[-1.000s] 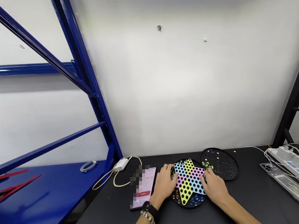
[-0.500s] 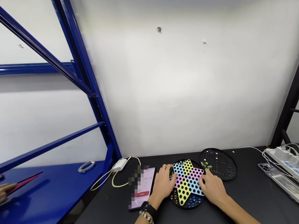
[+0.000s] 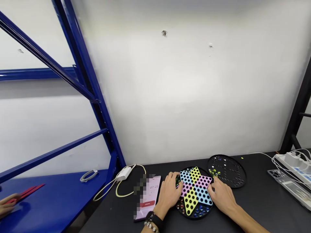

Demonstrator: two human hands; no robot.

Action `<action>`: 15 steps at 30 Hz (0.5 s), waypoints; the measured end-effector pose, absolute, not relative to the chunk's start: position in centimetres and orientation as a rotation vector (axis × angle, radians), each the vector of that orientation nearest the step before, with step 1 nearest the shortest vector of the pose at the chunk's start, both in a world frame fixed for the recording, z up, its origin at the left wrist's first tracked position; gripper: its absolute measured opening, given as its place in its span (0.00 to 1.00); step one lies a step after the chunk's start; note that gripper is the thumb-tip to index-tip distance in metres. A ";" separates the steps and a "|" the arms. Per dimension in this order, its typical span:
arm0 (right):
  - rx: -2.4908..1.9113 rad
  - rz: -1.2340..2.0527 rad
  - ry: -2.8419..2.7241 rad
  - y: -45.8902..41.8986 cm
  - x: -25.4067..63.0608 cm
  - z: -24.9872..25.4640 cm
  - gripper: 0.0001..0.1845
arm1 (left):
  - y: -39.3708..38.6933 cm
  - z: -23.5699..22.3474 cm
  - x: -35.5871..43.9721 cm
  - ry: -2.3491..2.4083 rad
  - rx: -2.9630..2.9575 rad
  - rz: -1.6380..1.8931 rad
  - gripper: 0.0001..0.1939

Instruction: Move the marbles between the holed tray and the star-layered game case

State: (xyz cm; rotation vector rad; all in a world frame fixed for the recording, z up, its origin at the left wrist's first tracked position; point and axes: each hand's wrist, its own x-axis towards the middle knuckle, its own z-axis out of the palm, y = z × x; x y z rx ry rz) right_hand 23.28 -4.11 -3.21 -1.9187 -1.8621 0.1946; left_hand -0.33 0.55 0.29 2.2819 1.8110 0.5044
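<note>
A round black tray [image 3: 194, 215] holds a star-shaped board [image 3: 194, 191] in yellow, blue and pink with black holes; marbles lie in the tray around it. My left hand [image 3: 169, 194] rests on the board's left edge, fingers curled over it. On the board's right edge sits my right hand [image 3: 221, 196], fingers bent down against it. A watch and bead bracelet [image 3: 153, 221] are on my left wrist.
A second black round perforated tray [image 3: 228, 167] with a few marbles lies behind right. A phone [image 3: 148, 197] lies left of my hand, by a white charger and cable [image 3: 123, 174]. Power strip [image 3: 295, 161] at right. Blue shelving [image 3: 80, 97] stands left; another person's hand [image 3: 6, 204] shows there.
My view has shifted slightly. My hands have stayed on the board's edges, which has turned a little. Another person's hand has come in at the far left.
</note>
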 end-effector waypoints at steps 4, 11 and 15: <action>-1.779 0.312 -1.714 -3.3 23.9 -3.4 0.24 | 0.5 0.4 -0.3 1.796 2.263 0.508 0.16; -1.731 0.206 -1.514 -1.3 28.7 -2.6 0.25 | 0.3 0.5 0.0 1.771 2.261 0.519 0.15; -1.968 0.125 -1.612 -0.8 30.7 -2.7 0.23 | 0.4 0.4 -0.1 1.779 2.272 0.507 0.15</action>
